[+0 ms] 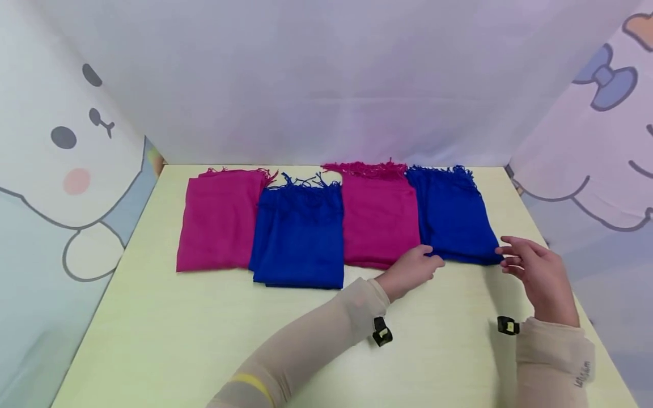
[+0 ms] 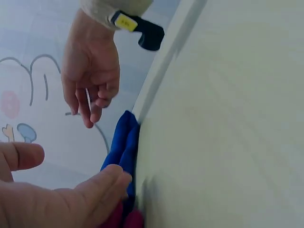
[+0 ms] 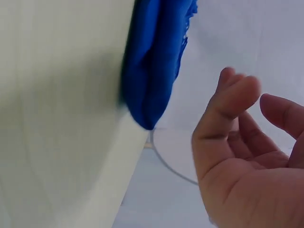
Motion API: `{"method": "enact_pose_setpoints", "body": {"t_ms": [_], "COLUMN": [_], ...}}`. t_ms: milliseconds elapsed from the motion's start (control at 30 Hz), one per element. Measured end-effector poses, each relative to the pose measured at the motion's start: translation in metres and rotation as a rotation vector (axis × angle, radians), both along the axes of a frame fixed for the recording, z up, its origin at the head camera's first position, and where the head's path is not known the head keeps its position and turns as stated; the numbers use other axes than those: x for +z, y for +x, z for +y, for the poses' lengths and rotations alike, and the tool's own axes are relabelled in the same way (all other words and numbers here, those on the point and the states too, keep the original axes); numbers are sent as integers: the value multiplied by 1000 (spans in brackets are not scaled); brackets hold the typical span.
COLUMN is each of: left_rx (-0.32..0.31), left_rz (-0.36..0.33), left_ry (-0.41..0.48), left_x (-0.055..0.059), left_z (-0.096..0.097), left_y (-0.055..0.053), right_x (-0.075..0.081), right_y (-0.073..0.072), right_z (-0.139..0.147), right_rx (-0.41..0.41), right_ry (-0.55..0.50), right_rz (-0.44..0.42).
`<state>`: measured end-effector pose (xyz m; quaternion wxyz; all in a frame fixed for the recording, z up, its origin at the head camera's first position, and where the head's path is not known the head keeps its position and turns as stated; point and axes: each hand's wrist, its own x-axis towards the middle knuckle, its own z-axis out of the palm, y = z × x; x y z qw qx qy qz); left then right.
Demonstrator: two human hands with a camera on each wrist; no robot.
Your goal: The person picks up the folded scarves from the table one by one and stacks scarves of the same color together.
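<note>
Four folded fringed scarves would exceed a plain tally, so several lie side by side: a pink scarf [image 1: 216,221], a blue scarf [image 1: 301,238], another pink scarf [image 1: 380,218] and a rightmost blue scarf [image 1: 451,218]. My left hand [image 1: 410,272] hovers at the front left corner of the rightmost blue scarf, fingers extended; whether it touches the cloth is unclear. Beside that scarf's front right corner is my right hand [image 1: 543,277], its fingers loosely bent and holding nothing. In the right wrist view, a gap separates it from the blue scarf's folded edge [image 3: 152,80].
The scarves lie on a pale yellow table [image 1: 178,340], fringes toward the back wall [image 1: 326,85]. Cartoon-printed cloth walls stand at the left [image 1: 35,226] and right [image 1: 612,255]. A small black device [image 1: 381,331] is at the left cuff, another [image 1: 507,326] at the right.
</note>
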<state>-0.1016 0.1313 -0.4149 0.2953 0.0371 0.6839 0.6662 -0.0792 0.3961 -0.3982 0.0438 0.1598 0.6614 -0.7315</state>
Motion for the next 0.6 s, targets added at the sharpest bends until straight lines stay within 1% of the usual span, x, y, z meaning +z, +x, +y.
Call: {"method": "enact_pose_setpoints", "body": {"t_ms": [67, 133, 233, 267, 333, 400, 467, 533, 600], "left_rx": [36, 65, 119, 144, 205, 290, 368, 421, 442], "left_rz": [-33, -35, -49, -65, -118, -187, -256, -309, -340], "left_ry": [-15, -20, -7, 9, 77, 164, 253, 316, 362], "left_x": [0, 0, 0, 0, -1, -4, -8, -13, -17], "left_z": [2, 4, 12, 15, 22, 27, 30, 31, 31], "left_y": [4, 6, 7, 6, 4, 0, -6, -10, -14], "right_x": [-6, -13, -22, -25, -28, -30, -32, -33, -32], "right_y": [-1, -3, -6, -6, -10, -13, -16, -18, -20], "right_z": [4, 7, 11, 12, 14, 15, 16, 16, 17], "right_rx": [-2, 12, 55, 67, 89, 102, 98, 94, 86], "right_ry": [64, 140, 191, 173, 107, 12, -59, -87, -120], "right_rz": [-39, -76, -109, -106, -87, -61, -43, -38, -38]}}
